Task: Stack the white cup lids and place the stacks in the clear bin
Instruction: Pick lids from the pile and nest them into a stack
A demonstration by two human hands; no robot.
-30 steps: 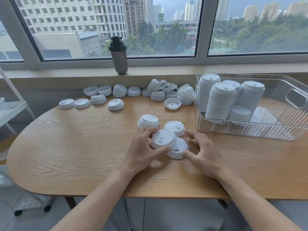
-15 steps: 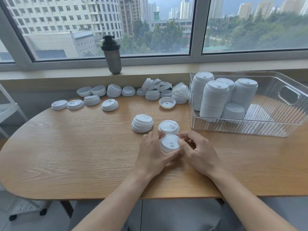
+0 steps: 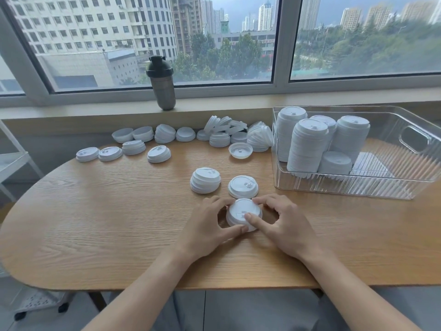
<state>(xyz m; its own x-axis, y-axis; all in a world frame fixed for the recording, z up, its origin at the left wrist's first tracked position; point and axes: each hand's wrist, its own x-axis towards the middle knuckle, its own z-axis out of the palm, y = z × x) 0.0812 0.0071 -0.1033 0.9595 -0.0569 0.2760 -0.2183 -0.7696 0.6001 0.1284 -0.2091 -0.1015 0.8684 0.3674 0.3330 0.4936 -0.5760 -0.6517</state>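
Head camera: left hand (image 3: 210, 223) and right hand (image 3: 284, 223) grip a short stack of white lids (image 3: 243, 215) from both sides on the wooden worktop (image 3: 95, 211), near the clear bin (image 3: 405, 177) holding taller stacks.

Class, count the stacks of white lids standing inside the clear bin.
5: back-left stack, front-left stack, middle-back stack, right stack, short front stack. Others may be hidden.

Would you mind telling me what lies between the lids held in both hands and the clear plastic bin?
In the head view, only bare wooden table separates the held white lids from the clear bin.
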